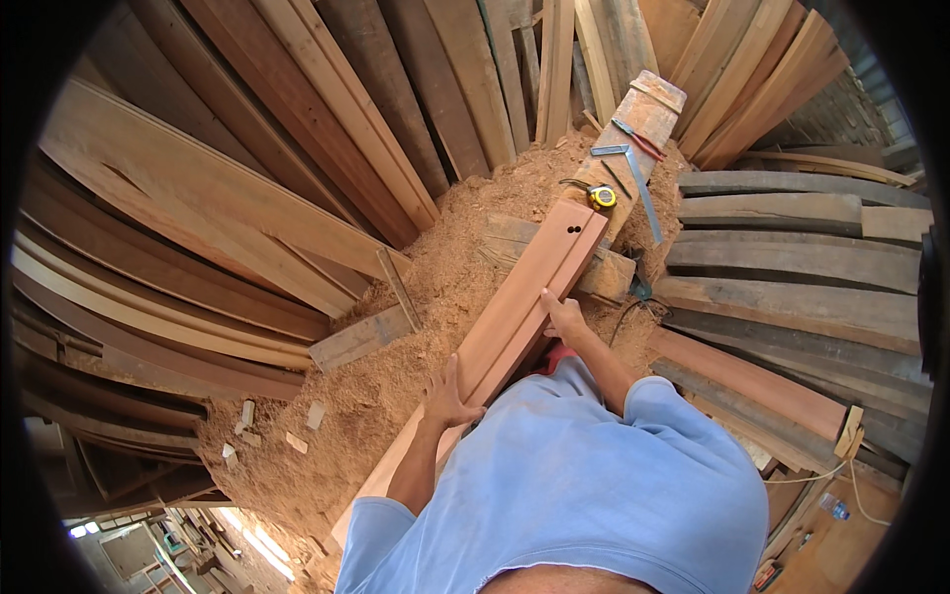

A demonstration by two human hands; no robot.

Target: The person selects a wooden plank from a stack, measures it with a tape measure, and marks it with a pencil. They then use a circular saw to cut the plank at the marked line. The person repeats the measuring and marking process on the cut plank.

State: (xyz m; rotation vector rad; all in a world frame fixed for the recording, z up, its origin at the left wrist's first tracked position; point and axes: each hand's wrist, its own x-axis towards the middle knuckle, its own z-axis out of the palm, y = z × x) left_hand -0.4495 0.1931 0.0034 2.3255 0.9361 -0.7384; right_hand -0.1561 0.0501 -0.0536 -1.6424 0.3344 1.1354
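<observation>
Sawdust floor, ringed by stacked boards. One reddish beam, slantwise before the person — far end over a bench, presumably for support. Left hand: fingers spread on it, seemingly steadying. Right hand: index extended, others curled by the edge; grip unclear. Tape measure, square, pliers — beyond, likely for easy reach.

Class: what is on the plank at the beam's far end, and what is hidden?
Pliers, a square, a thin dark stick and a tape measure. The beam covers part of the plank; anything beneath cannot be seen.
</observation>
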